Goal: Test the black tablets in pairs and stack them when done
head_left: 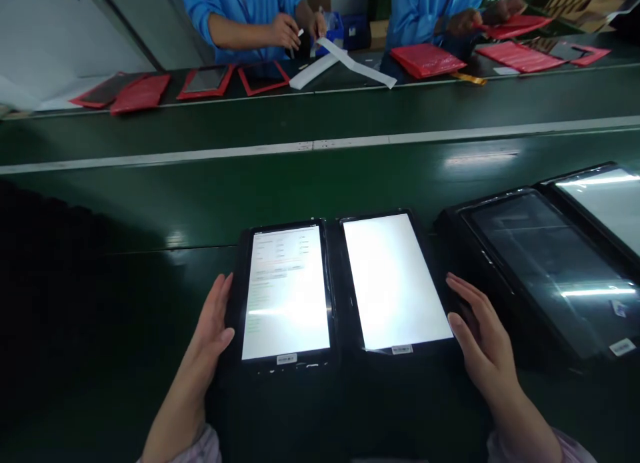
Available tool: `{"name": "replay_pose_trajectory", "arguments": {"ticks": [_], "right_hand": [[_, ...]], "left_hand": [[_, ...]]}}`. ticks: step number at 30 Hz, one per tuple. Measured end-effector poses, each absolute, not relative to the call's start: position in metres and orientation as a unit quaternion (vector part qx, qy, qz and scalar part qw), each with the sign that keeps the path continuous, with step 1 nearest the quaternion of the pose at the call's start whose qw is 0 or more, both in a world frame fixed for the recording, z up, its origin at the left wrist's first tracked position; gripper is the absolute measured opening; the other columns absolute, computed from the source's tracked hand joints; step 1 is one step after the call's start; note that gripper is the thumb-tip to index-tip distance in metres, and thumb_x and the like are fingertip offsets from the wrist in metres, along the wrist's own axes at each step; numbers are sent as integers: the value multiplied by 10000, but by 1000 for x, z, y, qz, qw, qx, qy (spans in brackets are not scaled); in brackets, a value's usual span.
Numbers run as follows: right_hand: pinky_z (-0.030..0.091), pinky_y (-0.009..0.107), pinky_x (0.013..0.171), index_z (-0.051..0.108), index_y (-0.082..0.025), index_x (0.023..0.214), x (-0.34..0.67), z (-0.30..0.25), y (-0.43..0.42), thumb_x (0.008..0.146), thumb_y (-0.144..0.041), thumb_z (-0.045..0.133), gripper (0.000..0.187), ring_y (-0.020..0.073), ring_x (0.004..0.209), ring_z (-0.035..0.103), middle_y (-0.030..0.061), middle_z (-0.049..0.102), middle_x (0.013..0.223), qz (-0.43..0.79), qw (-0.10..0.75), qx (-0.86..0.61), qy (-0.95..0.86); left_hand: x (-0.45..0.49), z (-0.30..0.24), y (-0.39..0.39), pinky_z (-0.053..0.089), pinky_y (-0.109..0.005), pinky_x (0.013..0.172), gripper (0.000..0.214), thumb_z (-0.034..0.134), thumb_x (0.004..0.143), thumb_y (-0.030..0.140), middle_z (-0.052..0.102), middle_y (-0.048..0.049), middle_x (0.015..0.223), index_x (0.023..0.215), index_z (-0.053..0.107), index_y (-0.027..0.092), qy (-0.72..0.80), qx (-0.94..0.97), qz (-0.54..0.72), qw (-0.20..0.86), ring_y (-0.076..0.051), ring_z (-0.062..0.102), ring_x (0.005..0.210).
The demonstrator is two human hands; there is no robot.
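Observation:
Two black-framed tablets lie side by side, face up, on the dark work surface in front of me. The left tablet [287,296] shows a white page with rows of small text, and the right tablet [397,283] glows plain white. Each has a small barcode label at its lower edge. My left hand [213,323] rests along the left tablet's outer side, fingers stretched out and thumb apart. Beside the right tablet's outer edge is my right hand [483,336], fingers extended and thumb near its lower right corner. Neither hand is wrapped round a tablet.
At the right lie a dark-screened tablet [550,263] and another lit tablet [607,196]. Across a green conveyor [280,126], two people in blue work at a far ledge with red pouches [425,59], flat panels and white strips [355,66].

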State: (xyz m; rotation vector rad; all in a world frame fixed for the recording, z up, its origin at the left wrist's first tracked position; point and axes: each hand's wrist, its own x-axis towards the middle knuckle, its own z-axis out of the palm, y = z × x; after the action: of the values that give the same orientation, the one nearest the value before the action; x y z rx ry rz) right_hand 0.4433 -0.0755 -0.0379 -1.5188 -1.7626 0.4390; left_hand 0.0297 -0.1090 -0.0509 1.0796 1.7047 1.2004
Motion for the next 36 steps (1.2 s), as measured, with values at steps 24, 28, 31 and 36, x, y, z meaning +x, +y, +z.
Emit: {"name": "replay_pose_trajectory", "arguments": {"ticks": [24,28,31,36], "right_hand": [[597,478,1062,825,-213,1049,431,-24,-75,1002,-77,626,245,338,1487,538,99,712,1398,22,380,-397,-835],[647,489,984,846,-228,996,426,-21,-73,974,-93,634,252,349,1410,609,92,744,1362,26,377,-387,-841],[662,493,944,854,-252,991,421,-17,-72,953,-97,638,269,348,1348,654,85,765,1324,32,368,-382,-847],[653,473,957,840,-237,974,410,-12,-76,971,-99,615,263,335,1355,642,108,763,1278,37,344,-364,-865]], "left_hand": [[1,-77,-126,180,-617,1354,902,807,900,527,272,-43,1833,1690,390,402,672,481,409,387,-388,153,1697],[-22,-86,-131,232,-604,1350,899,901,824,435,300,0,1824,1625,494,439,635,503,406,424,-396,160,1692],[-21,-82,-129,228,-618,1344,899,877,843,457,285,-7,1829,1641,464,447,623,512,415,422,-397,153,1691],[-8,-71,-126,193,-668,1324,1014,872,834,511,203,-63,1851,1702,359,400,630,548,373,405,-422,48,1693]]}}
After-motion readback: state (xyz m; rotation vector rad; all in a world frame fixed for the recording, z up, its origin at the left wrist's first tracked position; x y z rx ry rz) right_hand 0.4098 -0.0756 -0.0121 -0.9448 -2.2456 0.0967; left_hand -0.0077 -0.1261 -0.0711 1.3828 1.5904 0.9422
